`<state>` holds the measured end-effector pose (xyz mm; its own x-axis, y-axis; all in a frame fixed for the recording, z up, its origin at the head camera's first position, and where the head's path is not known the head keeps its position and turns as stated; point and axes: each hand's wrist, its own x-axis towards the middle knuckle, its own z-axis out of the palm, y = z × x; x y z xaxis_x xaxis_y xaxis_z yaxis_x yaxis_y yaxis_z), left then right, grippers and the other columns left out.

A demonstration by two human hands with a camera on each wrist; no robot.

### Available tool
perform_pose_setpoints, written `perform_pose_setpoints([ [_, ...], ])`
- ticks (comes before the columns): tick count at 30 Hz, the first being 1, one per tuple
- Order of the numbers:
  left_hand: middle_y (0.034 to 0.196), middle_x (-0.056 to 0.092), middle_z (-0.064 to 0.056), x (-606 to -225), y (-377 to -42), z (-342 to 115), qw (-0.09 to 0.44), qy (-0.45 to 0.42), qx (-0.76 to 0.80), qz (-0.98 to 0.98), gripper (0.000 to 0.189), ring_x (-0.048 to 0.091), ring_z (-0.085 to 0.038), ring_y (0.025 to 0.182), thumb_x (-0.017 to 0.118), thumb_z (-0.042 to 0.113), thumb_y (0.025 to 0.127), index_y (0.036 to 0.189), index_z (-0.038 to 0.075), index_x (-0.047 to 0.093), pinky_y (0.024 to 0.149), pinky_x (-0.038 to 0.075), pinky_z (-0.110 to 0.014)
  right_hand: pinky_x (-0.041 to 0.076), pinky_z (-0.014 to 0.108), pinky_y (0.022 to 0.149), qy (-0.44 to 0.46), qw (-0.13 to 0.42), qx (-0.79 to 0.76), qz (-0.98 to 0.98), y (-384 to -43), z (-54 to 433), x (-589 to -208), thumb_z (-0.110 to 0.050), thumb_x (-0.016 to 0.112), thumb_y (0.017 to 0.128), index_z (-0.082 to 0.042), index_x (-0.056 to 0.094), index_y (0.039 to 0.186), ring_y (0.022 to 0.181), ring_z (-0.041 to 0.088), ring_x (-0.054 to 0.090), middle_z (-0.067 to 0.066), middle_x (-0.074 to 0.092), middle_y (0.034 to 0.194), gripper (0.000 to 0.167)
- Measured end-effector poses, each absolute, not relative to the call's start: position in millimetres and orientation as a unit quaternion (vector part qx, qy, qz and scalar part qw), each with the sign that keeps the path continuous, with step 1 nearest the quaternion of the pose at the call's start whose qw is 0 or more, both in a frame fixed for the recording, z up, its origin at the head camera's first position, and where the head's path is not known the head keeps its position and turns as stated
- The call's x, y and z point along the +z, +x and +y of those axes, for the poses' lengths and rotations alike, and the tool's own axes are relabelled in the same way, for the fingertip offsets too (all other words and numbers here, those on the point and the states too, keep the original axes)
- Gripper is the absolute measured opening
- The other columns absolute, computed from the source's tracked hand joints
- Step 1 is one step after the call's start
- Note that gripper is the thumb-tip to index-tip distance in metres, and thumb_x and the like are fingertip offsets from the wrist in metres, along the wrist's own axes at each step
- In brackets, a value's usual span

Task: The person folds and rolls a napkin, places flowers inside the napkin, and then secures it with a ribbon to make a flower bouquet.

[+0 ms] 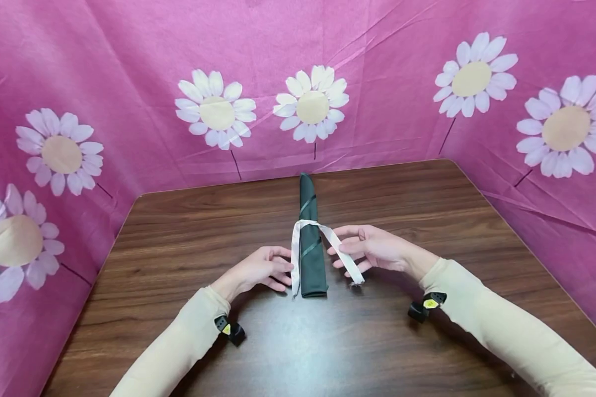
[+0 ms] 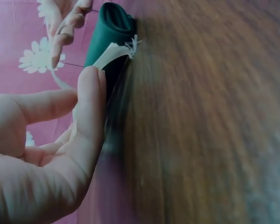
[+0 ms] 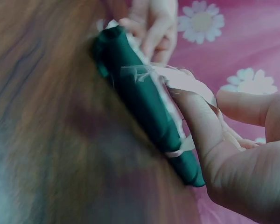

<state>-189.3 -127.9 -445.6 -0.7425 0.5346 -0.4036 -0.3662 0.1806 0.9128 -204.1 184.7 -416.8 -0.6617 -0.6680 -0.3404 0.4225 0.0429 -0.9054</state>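
A dark green roll of cloth (image 1: pixel 313 270), narrower at its far end, lies lengthwise on the table. Thin slanting bands show on its surface, and its near end reveals the coiled layers (image 2: pixel 117 18). A white ribbon (image 1: pixel 308 223) with frayed ends crosses over the roll, one tail on either side. My left hand (image 1: pixel 258 269) pinches the left tail between thumb and finger, close beside the roll. On the other side, my right hand (image 1: pixel 377 248) pinches the right tail, its frayed end (image 1: pixel 357 280) hanging past the fingers.
The brown wood-grain table (image 1: pixel 203 220) extends around the roll. Behind it and at both sides hangs a pink sheet (image 1: pixel 377 110) printed with white daisies. Black wrist devices (image 1: pixel 235 333) are strapped over both cream sleeves (image 1: pixel 496 314).
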Motion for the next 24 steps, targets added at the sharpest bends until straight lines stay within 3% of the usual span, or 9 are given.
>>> perform_pose_setpoints([
  [6, 0.104, 0.068, -0.015, -448.4, -183.0, -130.3, 0.388, 0.071, 0.624, 0.675, 0.041, 0.072, -0.024, 0.081, 0.061, 0.012, 0.102, 0.136, -0.005, 0.048, 0.071, 0.061, -0.042, 0.056, 0.054, 0.085, -0.068, 0.417, -0.691, 0.587, -199.4, 190.3, -427.6, -0.007, 0.054, 0.104, -0.001, 0.023, 0.156, 0.109, 0.033, 0.067, 0.016, 0.063, 0.131, 0.061],
  [18, 0.103, 0.068, -0.015, -442.2, -173.8, -137.4, 0.432, 0.116, 0.589, 0.673, 0.034, 0.072, -0.025, 0.085, 0.06, 0.017, 0.103, 0.127, -0.005, 0.057, 0.073, 0.06, -0.043, 0.053, 0.059, 0.089, -0.082, 0.433, -0.662, 0.606, -203.8, 195.1, -425.7, -0.018, 0.057, 0.105, 0.0, 0.028, 0.153, 0.114, 0.039, 0.065, 0.023, 0.057, 0.136, 0.059],
  [24, 0.115, 0.066, -0.025, -422.4, -180.1, -154.9, 0.389, 0.207, 0.554, 0.707, 0.039, 0.069, -0.036, 0.099, 0.058, 0.018, 0.104, 0.133, -0.008, 0.053, 0.084, 0.058, -0.046, 0.049, 0.063, 0.094, -0.114, 0.406, -0.648, 0.634, -215.8, 211.9, -403.1, -0.022, 0.055, 0.106, 0.002, 0.027, 0.154, 0.129, 0.045, 0.053, 0.029, 0.046, 0.148, 0.06],
])
